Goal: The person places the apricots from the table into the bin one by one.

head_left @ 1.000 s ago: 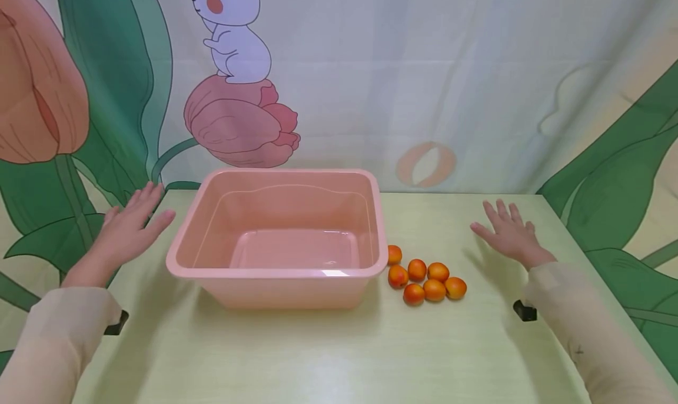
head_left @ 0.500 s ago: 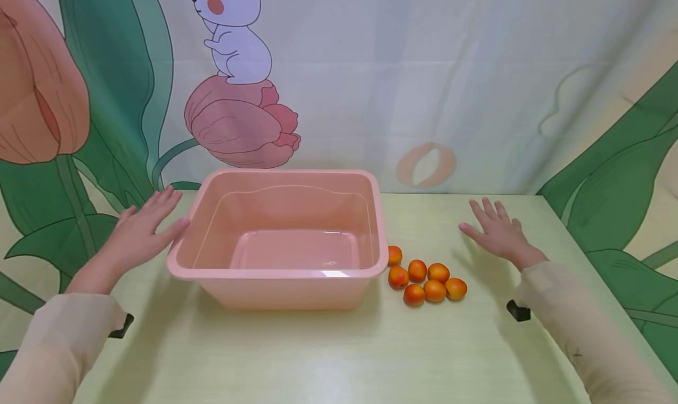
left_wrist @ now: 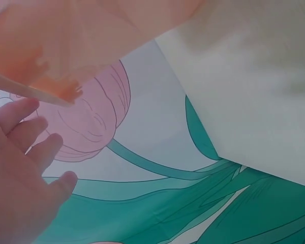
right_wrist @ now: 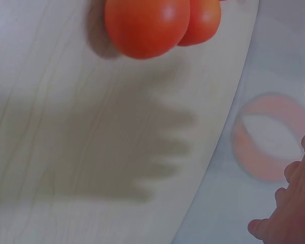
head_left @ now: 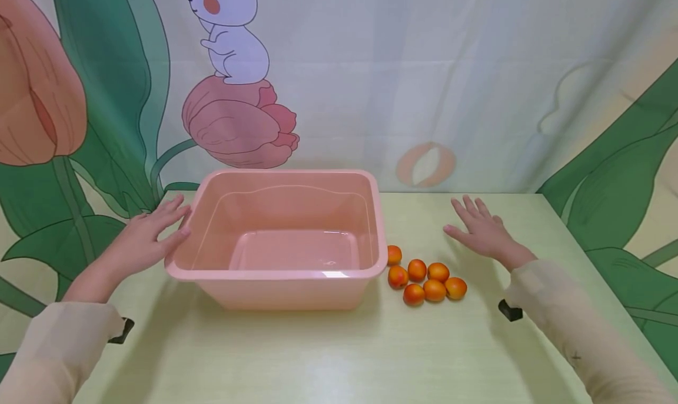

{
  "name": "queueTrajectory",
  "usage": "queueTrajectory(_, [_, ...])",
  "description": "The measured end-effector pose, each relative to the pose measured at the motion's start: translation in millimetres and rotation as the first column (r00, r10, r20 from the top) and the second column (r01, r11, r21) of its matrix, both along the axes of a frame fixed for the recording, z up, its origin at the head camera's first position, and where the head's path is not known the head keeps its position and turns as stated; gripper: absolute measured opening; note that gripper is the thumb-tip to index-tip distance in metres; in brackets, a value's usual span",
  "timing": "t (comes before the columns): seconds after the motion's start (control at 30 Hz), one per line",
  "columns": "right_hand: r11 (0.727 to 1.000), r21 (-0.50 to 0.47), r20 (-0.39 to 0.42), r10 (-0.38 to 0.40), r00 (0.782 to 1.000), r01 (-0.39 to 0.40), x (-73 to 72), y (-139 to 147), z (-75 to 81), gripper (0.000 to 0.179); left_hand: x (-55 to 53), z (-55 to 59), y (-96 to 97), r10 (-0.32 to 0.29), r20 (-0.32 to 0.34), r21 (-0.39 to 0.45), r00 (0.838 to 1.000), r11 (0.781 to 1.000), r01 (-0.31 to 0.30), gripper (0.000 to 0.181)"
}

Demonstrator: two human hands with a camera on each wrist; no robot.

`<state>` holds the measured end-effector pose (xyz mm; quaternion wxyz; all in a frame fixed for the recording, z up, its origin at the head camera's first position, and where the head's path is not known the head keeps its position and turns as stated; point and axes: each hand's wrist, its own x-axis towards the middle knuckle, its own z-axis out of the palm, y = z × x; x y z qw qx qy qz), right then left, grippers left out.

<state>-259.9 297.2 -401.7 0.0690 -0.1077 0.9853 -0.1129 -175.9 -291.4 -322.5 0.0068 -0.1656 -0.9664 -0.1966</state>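
Behind tub (head_left: 288, 293) and pale table (head_left: 296, 357) — flowery curtain (head_left: 365, 86).

Head view forward-down, wrist views close (curtain (head_left: 477, 86) shared)

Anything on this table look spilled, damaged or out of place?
Nothing stands out. The pink tub stands upright on the table with no visible cracks, and the orange-red fruits lie loosely grouped beside it, none visibly split. The tub partly hides one fruit, so I can't vouch for all of it.
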Motion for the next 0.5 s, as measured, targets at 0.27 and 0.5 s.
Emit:
queueTrajectory(0.27, [0.998,0.021,-0.003,0.060,0.998,-0.060,2.9,-17,2.3,0.078,1.0,-0.7,-0.1,0.003,0.050,0.038,0.999,0.999,-0.005,0.050])
queueTrajectory(0.5, [0.994,0.011,0.000,0.107,0.994,-0.107,7.1,-34,6.3,0.076,0.4,-0.9,2.1,0.003,0.020,-0.002,1.000,1.000,-0.003,0.050])
